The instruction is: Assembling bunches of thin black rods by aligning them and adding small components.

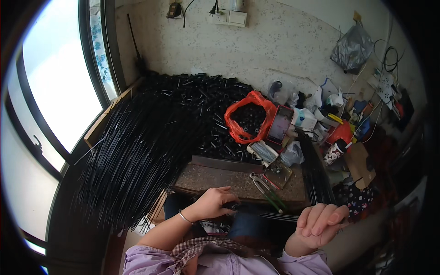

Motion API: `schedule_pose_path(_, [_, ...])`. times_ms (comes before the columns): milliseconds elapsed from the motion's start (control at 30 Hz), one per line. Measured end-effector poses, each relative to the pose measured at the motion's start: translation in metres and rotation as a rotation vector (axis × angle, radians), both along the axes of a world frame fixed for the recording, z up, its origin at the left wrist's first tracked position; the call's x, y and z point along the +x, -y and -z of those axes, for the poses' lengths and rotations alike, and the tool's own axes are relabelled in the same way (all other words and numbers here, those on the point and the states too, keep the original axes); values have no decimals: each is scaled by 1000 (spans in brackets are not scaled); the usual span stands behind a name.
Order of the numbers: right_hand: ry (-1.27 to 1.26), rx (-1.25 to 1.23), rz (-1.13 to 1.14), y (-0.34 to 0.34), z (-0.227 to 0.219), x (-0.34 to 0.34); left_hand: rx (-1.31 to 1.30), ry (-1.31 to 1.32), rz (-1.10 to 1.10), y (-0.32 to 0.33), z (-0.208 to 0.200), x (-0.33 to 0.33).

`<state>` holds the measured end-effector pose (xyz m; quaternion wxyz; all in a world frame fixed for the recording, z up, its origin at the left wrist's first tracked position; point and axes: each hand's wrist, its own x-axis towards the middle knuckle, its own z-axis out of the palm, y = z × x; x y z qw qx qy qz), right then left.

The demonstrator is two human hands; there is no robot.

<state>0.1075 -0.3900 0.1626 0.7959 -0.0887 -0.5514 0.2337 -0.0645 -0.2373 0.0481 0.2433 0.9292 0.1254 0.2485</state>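
Over my lap, thin black rods [270, 214] stretch sideways between my two hands. My left hand [215, 204], with a silver bangle at the wrist, is closed around a dark piece at their left end; its shape is mostly hidden by the fingers. My right hand [321, 223] has its fingers curled in at the right end, where the rods run into it. Just beyond the hands, pliers [266, 190] with green handles lie on a speckled brown work board [220, 178].
Left of the board lies a big sheaf of long black rods [133, 160]. Behind are heaped short black tubes [201, 94] and a red plastic bag [231, 123] holding small dark parts. A phone [280, 124] leans beside it. Clutter, including a patterned cup [335, 152], fills the right.
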Motion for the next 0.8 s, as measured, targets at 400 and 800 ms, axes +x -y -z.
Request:
schedule_pose_path(400, [177, -1303, -737, -80, 163, -57, -1119, 1241, -355, -12, -11, 26])
schedule_pose_path(800, [-175, -433, 97, -113, 62, 8, -1057, 287, 478, 34, -29, 10])
